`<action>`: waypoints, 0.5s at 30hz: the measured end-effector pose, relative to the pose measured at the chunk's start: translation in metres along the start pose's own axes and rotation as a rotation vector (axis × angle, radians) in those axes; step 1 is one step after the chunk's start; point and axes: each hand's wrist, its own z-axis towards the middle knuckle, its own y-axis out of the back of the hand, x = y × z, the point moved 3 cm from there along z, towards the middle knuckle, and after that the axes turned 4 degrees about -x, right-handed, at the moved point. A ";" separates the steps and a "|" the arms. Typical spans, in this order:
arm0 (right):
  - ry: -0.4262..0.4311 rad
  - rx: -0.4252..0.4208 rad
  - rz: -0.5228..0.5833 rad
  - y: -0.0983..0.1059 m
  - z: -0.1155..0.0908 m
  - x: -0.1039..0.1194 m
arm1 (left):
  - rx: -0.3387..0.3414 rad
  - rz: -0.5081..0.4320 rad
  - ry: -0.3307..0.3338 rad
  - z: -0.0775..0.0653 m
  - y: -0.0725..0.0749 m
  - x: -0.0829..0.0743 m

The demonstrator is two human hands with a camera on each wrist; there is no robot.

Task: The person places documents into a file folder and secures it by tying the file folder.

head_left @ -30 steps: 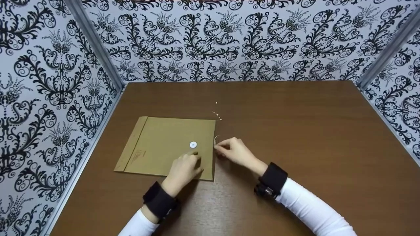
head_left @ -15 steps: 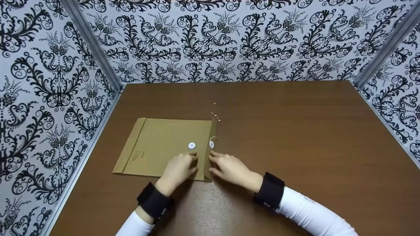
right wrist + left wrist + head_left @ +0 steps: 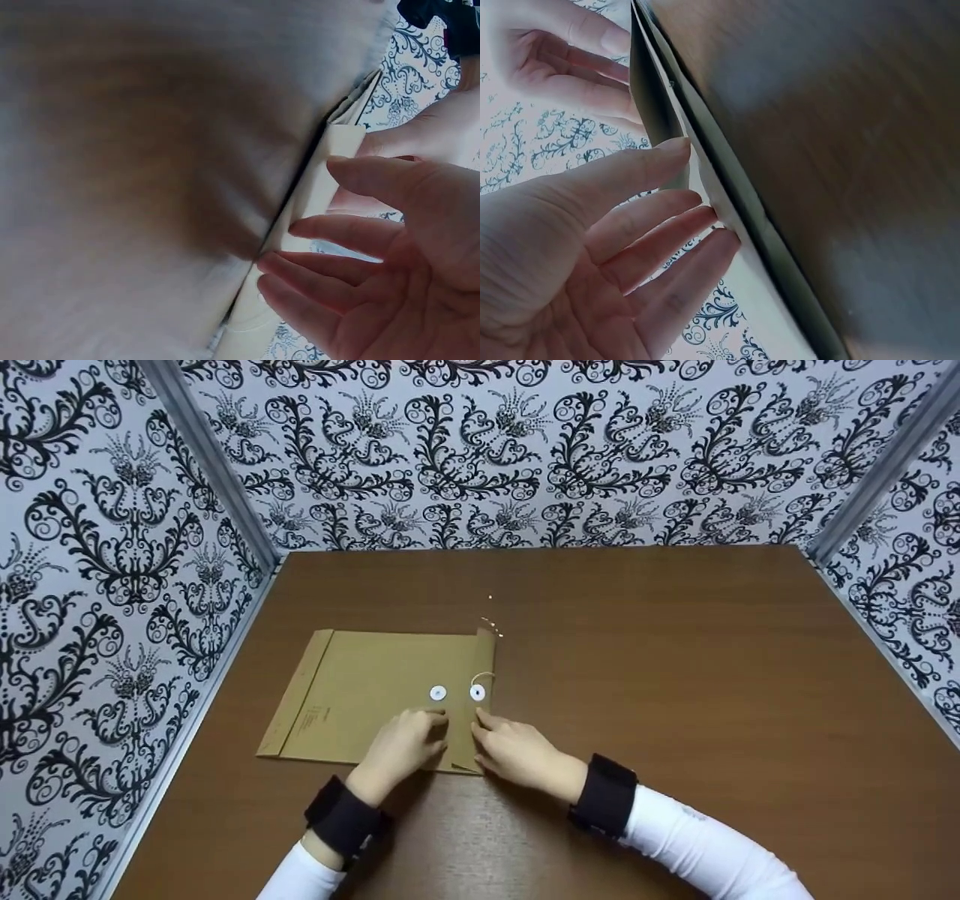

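Observation:
A brown kraft envelope (image 3: pixel 375 675) lies flat on the table, its opening side to the right. The flap (image 3: pixel 484 656) along that side is folded over onto the envelope, slightly raised at its near corner. One white button disc (image 3: pixel 438 693) sits on the envelope body; another white disc (image 3: pixel 478 692) with a thin string (image 3: pixel 484 674) is on the flap. My left hand (image 3: pixel 401 746) rests its fingertips on the envelope, left of the flap. With extended fingers, my right hand (image 3: pixel 517 750) presses the flap; the right wrist view shows its fingertips against the flap (image 3: pixel 311 199).
The brown wooden table (image 3: pixel 660 660) extends to the right and behind the envelope. Small pale specks (image 3: pixel 491 625) lie just beyond its far right corner. Walls (image 3: pixel 480 450) with black scroll patterns enclose the table at the back and sides.
The flap has swung leftward from the right edge over onto the envelope, bringing its disc and string into view. My right hand has moved left with it; my left hand has shifted slightly left.

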 end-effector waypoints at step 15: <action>0.053 0.066 -0.081 0.003 0.006 0.005 | 0.006 0.104 -0.189 0.035 0.015 0.001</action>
